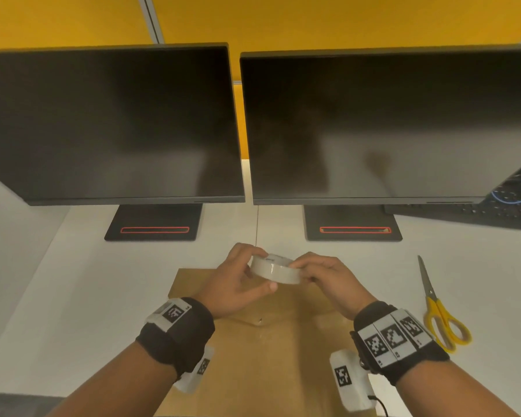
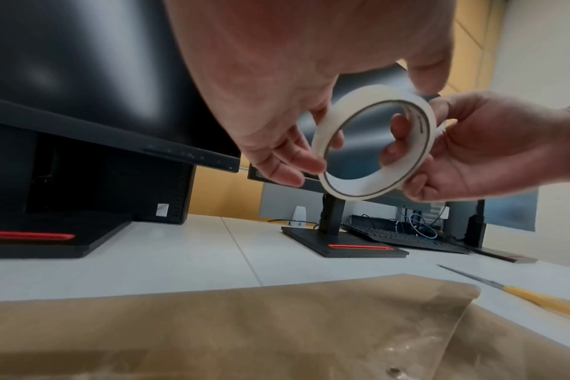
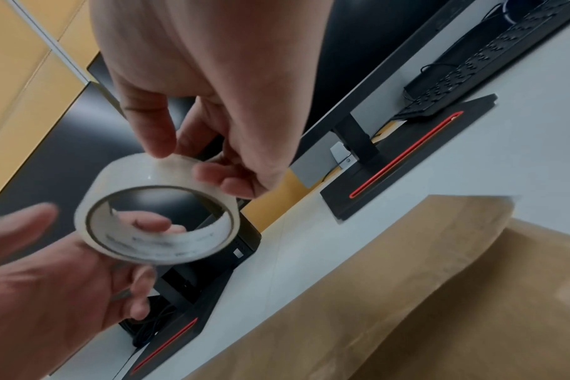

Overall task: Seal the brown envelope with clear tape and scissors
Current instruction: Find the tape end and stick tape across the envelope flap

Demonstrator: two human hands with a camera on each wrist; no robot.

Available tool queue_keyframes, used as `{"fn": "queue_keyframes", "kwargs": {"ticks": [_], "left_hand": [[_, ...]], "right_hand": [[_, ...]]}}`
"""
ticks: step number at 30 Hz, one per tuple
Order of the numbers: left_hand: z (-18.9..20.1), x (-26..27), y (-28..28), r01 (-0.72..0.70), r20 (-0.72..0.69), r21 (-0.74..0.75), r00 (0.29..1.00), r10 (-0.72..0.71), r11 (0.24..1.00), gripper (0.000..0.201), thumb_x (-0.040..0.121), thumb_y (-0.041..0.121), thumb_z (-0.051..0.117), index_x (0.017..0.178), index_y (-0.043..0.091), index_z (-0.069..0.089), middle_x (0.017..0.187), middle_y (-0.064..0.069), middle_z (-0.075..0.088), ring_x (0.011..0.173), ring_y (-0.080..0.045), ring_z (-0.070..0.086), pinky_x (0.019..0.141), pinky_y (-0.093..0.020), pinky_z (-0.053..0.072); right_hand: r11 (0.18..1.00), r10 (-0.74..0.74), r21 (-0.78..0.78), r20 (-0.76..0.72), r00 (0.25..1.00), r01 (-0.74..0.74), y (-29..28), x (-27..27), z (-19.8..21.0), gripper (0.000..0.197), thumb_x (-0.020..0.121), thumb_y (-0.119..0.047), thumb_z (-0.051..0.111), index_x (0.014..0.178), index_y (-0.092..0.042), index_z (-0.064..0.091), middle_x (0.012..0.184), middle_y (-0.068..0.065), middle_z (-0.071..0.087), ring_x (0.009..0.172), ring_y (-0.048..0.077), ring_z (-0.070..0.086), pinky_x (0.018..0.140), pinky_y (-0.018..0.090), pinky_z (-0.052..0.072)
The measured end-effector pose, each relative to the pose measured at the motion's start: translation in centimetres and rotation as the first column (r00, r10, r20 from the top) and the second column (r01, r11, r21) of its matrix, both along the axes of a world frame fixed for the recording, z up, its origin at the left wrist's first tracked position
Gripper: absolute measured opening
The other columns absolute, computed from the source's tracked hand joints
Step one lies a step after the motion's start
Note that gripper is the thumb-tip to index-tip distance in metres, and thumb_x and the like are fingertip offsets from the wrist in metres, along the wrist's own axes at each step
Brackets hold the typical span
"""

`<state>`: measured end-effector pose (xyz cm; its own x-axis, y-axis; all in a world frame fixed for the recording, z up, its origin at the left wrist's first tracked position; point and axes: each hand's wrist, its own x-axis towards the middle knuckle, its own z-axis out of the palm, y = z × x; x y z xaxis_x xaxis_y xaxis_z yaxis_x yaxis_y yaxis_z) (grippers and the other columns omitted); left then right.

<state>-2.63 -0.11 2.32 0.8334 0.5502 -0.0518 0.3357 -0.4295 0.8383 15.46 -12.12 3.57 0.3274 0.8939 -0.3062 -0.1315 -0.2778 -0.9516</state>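
A roll of clear tape (image 1: 279, 272) is held in the air above the far end of the brown envelope (image 1: 253, 362), which lies flat on the white desk. My left hand (image 1: 247, 275) grips the roll's left side, thumb toward me and fingers over the far rim. From the right, my right hand (image 1: 310, 270) pinches the other side. The left wrist view shows the tape roll (image 2: 352, 100) edge-on between the left hand (image 2: 293, 115) and the right hand (image 2: 488, 154). In the right wrist view the right hand's (image 3: 212, 144) thumb and forefinger press on the tape roll's (image 3: 140, 174) outer face. The yellow-handled scissors (image 1: 440, 314) lie shut on the desk to the right.
Two dark monitors (image 1: 111, 124) (image 1: 373, 124) stand close behind the hands, their black bases (image 1: 154, 224) (image 1: 352, 224) on the desk. A black keyboard (image 1: 494, 212) with a blue cable sits at the back right. A yellow partition rises behind.
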Motion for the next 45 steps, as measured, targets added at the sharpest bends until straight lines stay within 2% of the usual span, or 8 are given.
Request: {"fn": "queue_keyframes", "kwargs": {"ticks": [7,11,16,21,24,29,35,45], "left_hand": [[-1.4,0.9,-1.5,-0.095,0.072,-0.042,0.993,0.098,0.995,0.024,0.081,0.060,0.047,0.079,0.037,0.055,0.080,0.013,0.050,0.070,-0.001,0.048,0.068,-0.021,0.040],[-2.6,1.0,-2.9,-0.129,0.083,-0.044,0.988,0.132,0.991,0.031,0.083,0.065,0.045,0.083,0.036,0.057,0.080,0.010,0.055,0.073,-0.007,0.055,0.071,-0.033,0.048],[-2.9,1.6,-4.3,-0.084,0.042,-0.053,0.995,0.087,0.995,0.021,0.082,0.062,0.049,0.091,0.049,0.062,0.096,0.013,0.061,0.091,-0.003,0.060,0.088,-0.036,0.051],[-0.5,1.5,-3.8,-0.123,0.009,0.072,0.992,0.123,0.990,0.035,0.069,0.070,0.055,0.084,0.040,0.062,0.098,0.019,0.055,0.078,-0.003,0.058,0.074,-0.029,0.051],[0.5,1.3,-2.8,-0.066,0.080,0.073,0.995,0.060,0.995,0.045,0.071,0.055,0.067,0.109,0.042,0.045,0.116,0.022,0.043,0.097,-0.001,0.054,0.083,-0.017,0.047],[1.6,1.5,-1.1,-0.018,0.124,0.041,0.992,0.013,0.999,0.069,0.070,0.019,0.066,0.125,0.046,0.033,0.132,0.022,0.034,0.122,0.005,0.037,0.101,-0.005,0.029],[1.5,1.7,-0.2,-0.074,0.005,0.085,0.997,0.073,0.994,0.041,0.095,0.019,0.054,0.130,0.042,0.051,0.130,0.020,0.055,0.116,0.005,0.050,0.105,-0.022,0.042],[0.2,1.4,-1.3,-0.135,0.010,0.075,0.991,0.135,0.988,0.048,0.096,0.020,0.052,0.122,0.059,0.041,0.128,0.011,0.063,0.113,-0.005,0.059,0.101,-0.027,0.047]], "right_hand": [[0.994,-0.094,-0.033,0.221,0.971,0.104,0.2,0.4,-0.2,0.023,0.087,-0.025,0.066,0.109,-0.030,0.062,0.112,-0.004,0.058,0.101,0.020,0.059,0.090,0.029,0.050],[0.980,-0.127,-0.177,-0.233,0.964,0.086,0.7,-0.1,-0.4,0.042,0.084,-0.036,0.068,0.117,-0.013,0.057,0.103,0.011,0.062,0.076,0.018,0.057,0.071,0.028,0.047],[0.995,0.010,-0.090,-0.347,0.938,-0.044,0.8,-0.6,0.1,0.032,0.094,-0.024,0.039,0.084,-0.013,0.067,0.084,0.006,0.066,0.064,0.015,0.040,0.060,0.027,0.032],[0.988,0.110,-0.089,-0.187,0.976,-0.128,0.8,-0.3,-0.5,0.029,0.074,-0.040,0.047,0.076,-0.017,0.065,0.074,0.009,0.061,0.073,0.024,0.036,0.066,0.031,0.033],[0.976,0.193,-0.090,-0.081,0.978,-0.200,0.8,-0.3,-0.5,0.037,0.068,-0.043,0.050,0.086,-0.018,0.070,0.085,0.009,0.059,0.082,0.026,0.042,0.079,0.037,0.038],[0.953,0.299,-0.084,0.076,0.951,-0.292,0.7,-0.2,0.4,0.031,0.074,-0.030,0.040,0.094,-0.019,0.061,0.077,-0.013,0.060,0.071,0.002,0.050,0.063,0.007,0.040],[0.913,0.406,-0.079,0.077,0.911,-0.401,0.6,-0.5,0.8,0.040,0.083,-0.043,0.031,0.058,-0.021,0.055,0.065,-0.007,0.061,0.073,0.003,0.054,0.079,0.025,0.037],[0.920,0.386,-0.091,0.057,0.921,-0.380,0.2,-0.6,0.1,0.037,0.076,-0.042,0.035,0.053,-0.021,0.054,0.066,-0.005,0.062,0.090,0.019,0.058,0.098,0.040,0.038]]}}
